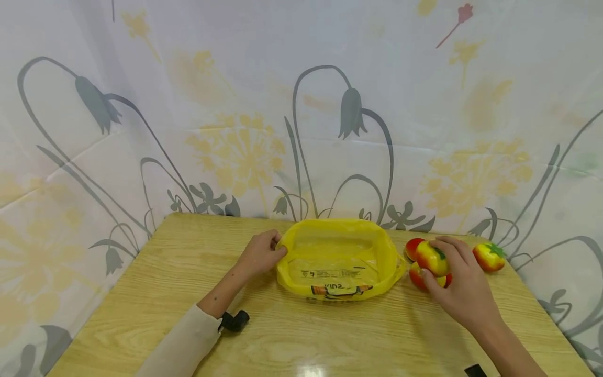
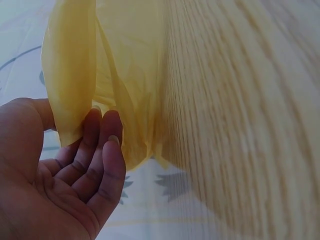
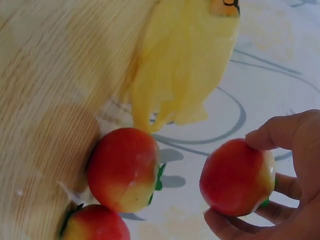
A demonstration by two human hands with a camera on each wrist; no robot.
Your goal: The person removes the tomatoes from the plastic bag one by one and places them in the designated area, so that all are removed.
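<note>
A yellow plastic bag point(image 1: 336, 283) stands on the table with its mouth spread wide and printing on its near side. My left hand point(image 1: 259, 256) pinches the bag's left rim, thumb on one side of the film and fingers on the other, as the left wrist view shows. To the right of the bag, my right hand point(image 1: 464, 288) holds a red-and-yellow toy tomato point(image 3: 235, 177) with green leaves between thumb and fingers. It is raised above the other tomatoes. Two of these, a nearer tomato point(image 3: 122, 170) and a lower tomato point(image 3: 97, 225), lie beside the bag.
Another toy tomato point(image 1: 489, 257) lies by itself farther right, near the table's back edge. The wooden table point(image 1: 301, 335) meets a flower-patterned cloth point(image 1: 235, 104) hanging behind it. A black wrist mount point(image 1: 235, 321) sits at my left sleeve.
</note>
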